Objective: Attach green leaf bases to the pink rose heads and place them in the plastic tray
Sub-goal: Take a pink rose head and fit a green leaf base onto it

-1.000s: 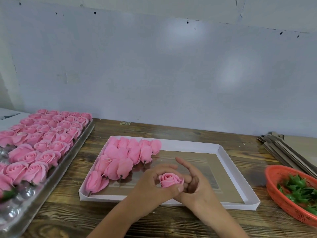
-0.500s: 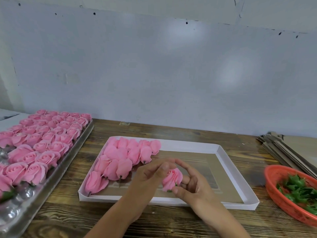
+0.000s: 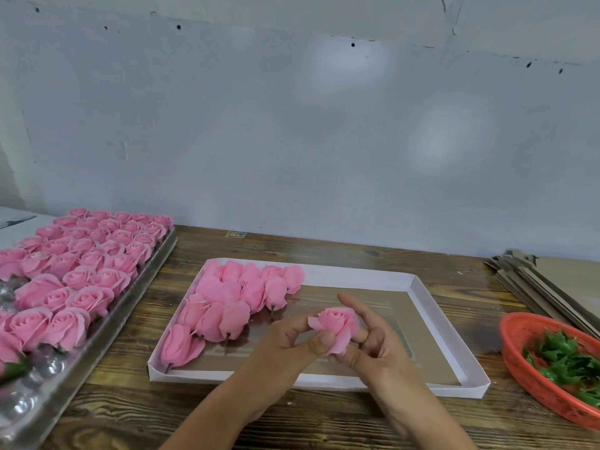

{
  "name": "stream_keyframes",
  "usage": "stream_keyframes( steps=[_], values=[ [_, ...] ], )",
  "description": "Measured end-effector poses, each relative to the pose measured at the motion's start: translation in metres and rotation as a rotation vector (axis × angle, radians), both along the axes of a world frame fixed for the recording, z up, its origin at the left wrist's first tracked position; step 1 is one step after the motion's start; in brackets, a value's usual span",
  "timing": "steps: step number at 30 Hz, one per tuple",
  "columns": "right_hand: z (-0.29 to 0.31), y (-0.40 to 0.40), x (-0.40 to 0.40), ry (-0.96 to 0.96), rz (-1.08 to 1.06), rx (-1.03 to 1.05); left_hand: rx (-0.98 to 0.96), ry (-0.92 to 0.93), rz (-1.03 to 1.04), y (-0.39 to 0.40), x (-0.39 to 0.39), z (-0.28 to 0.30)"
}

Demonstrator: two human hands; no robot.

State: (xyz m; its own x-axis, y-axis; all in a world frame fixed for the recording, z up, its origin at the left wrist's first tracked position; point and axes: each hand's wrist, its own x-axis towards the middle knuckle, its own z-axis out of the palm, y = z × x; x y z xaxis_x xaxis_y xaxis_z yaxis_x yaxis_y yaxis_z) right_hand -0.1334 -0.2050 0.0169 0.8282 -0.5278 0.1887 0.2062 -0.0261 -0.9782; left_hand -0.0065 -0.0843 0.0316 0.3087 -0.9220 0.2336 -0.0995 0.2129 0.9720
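— Where is the rose right now?

— I see one pink rose head [image 3: 336,326] held between both hands, above the white cardboard tray [image 3: 448,336]. My left hand [image 3: 289,339] pinches its lower left side, thumb on the petals. My right hand [image 3: 376,342] cups it from behind and below with curled fingers, the index finger sticking up beside the bloom.

— And the other flowers?

— A cluster of roses lying on their sides [image 3: 233,303] fills the tray's far left corner, well left of my hands. More pink roses stand upright in the clear plastic tray [image 3: 107,326] at the left edge of the table [image 3: 324,423].

— The leaf bases?

— Green leaf bases [image 3: 565,358] sit in the orange basket [image 3: 519,368] on the right, apart from both hands.
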Motion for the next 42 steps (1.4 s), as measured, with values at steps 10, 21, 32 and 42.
stream_keyframes(
  steps=[10, 21, 32, 42],
  values=[
    [-0.002, 0.001, 0.001, 0.055, 0.003, -0.040, -0.101, 0.081, 0.216, -0.001, 0.003, -0.001],
    [-0.003, 0.008, 0.005, 0.040, 0.035, -0.053, -0.043, -0.069, 0.181, -0.002, 0.007, -0.009],
    [0.003, 0.007, 0.002, 0.023, -0.062, -0.037, 0.053, -0.033, 0.088, -0.004, 0.006, -0.013],
    [0.007, 0.006, 0.002, -0.068, -0.072, 0.042, 0.023, -0.065, 0.169, -0.006, 0.003, -0.009]
  ],
)
